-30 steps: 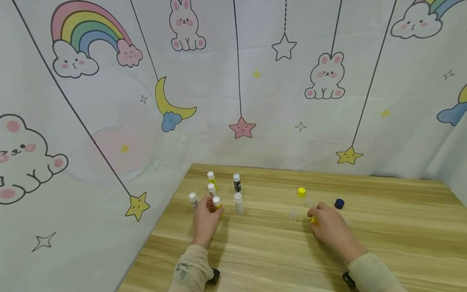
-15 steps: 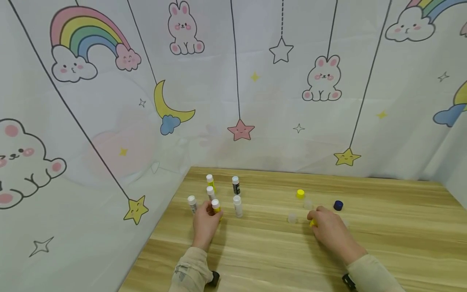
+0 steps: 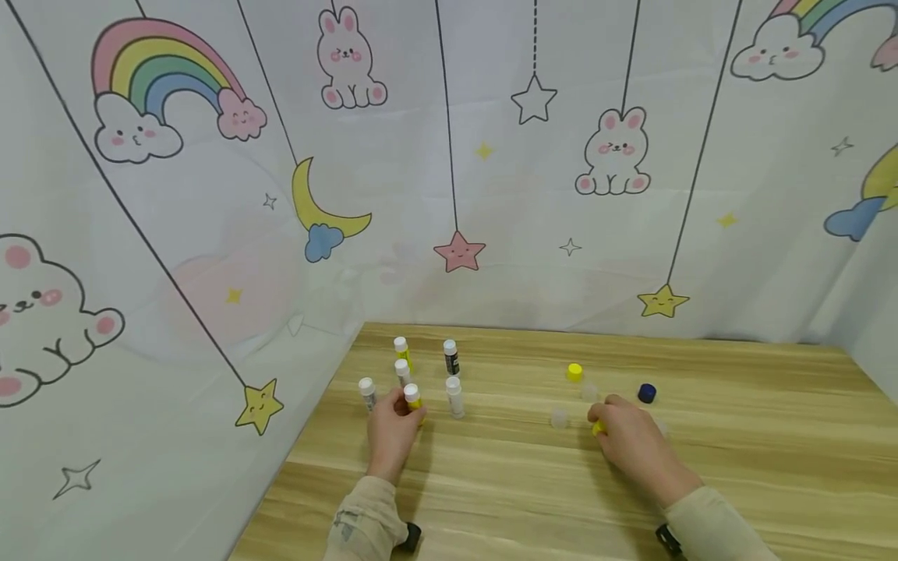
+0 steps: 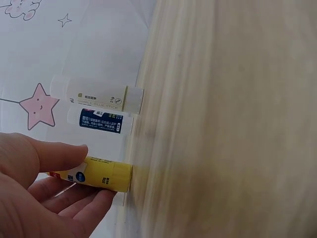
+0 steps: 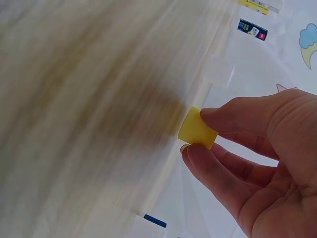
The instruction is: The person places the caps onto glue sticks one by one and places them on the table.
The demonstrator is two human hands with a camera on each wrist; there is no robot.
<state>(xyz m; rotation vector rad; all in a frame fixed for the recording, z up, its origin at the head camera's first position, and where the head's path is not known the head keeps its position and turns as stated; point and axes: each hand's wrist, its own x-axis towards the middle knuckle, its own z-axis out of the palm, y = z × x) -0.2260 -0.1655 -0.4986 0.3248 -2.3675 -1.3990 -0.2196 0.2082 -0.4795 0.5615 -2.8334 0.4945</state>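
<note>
On the left side of the table, my left hand (image 3: 391,436) holds a yellow glue stick (image 4: 111,176) with a white top, thumb on one side and fingers on the other. The stick stands upright on the wood. My right hand (image 3: 638,444) pinches a small yellow cap (image 5: 195,130) between thumb and fingertips, at or very near the tabletop. Just right of the held stick stands a white glue stick (image 3: 455,399), with a dark navy one (image 3: 452,358) behind it. Further white-topped sticks stand around the left hand, among them a yellow one (image 3: 402,354) and a white one (image 3: 368,393).
Around the right hand lie loose caps: another yellow cap (image 3: 575,372), a navy cap (image 3: 647,393) and translucent caps, such as a translucent cap (image 3: 559,418) left of the hand. A printed curtain (image 3: 519,296) borders the wooden table (image 3: 505,483) at the back and left.
The head view has shifted slightly. Both hands keep their holds, and the sticks and caps stay in place on the table.
</note>
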